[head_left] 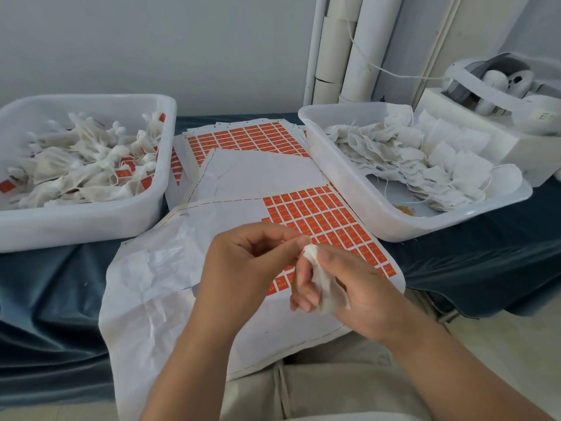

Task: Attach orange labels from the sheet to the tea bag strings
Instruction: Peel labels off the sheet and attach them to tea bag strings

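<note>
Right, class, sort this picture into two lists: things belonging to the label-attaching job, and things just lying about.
Belongs to the job:
sheet of orange rectangular labels
small white fabric tea bag, in the grip of left hand and right hand
left white plastic tub of labelled bags
right white plastic tub of unlabelled bags

Lying about:
white plastic pipes
white headset
</note>
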`<state>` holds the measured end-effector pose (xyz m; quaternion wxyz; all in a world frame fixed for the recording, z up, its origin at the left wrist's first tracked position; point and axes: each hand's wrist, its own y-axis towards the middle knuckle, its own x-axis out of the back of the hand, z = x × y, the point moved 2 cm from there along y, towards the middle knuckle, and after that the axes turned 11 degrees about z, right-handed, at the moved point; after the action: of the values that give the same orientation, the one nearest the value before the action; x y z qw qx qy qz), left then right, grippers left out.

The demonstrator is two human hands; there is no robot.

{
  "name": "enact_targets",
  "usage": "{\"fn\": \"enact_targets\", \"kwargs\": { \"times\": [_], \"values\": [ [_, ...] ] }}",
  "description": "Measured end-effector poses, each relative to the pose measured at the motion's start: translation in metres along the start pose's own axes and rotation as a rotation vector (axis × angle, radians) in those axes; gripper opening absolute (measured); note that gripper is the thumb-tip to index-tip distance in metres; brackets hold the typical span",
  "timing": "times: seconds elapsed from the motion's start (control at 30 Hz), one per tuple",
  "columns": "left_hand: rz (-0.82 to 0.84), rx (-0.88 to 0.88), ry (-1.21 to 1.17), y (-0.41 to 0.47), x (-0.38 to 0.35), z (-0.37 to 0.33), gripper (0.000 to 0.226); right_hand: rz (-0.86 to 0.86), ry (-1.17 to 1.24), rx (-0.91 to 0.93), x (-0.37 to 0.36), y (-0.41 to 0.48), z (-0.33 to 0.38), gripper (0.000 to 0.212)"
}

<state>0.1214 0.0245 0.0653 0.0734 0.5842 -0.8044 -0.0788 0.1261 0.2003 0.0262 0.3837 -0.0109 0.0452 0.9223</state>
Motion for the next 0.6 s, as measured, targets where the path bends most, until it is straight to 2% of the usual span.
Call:
{"fn": "enact_targets", "kwargs": {
  "times": [0.13, 0.27, 0.37, 0.47, 0.6],
  "values": [
    [0.157, -0.038, 0.162, 0.0, 0.005, -0.003, 0.014, 0.034, 0.189, 0.087, 0.004, 0.001, 0.0, 0.043],
    [0.242, -0.192, 0.44, -0.002, 0.007, -0.008, 0.019, 0.063, 0.274, 0.118, 0.004, 0.002, 0.003, 0.041],
    [0.19, -0.317, 0.636, -0.003, 0.008, -0.011, 0.016, 0.038, 0.213, 0.082, 0.005, 0.001, 0.003, 0.042],
    [0.14, -0.415, 0.841, -0.003, 0.007, -0.012, 0.014, -0.026, 0.049, -0.004, 0.009, -0.003, 0.002, 0.045],
    [0.108, -0.408, 0.928, -0.003, 0.004, -0.009, 0.015, -0.001, -0.034, -0.044, 0.012, -0.004, 0.003, 0.044]
  ]
}}
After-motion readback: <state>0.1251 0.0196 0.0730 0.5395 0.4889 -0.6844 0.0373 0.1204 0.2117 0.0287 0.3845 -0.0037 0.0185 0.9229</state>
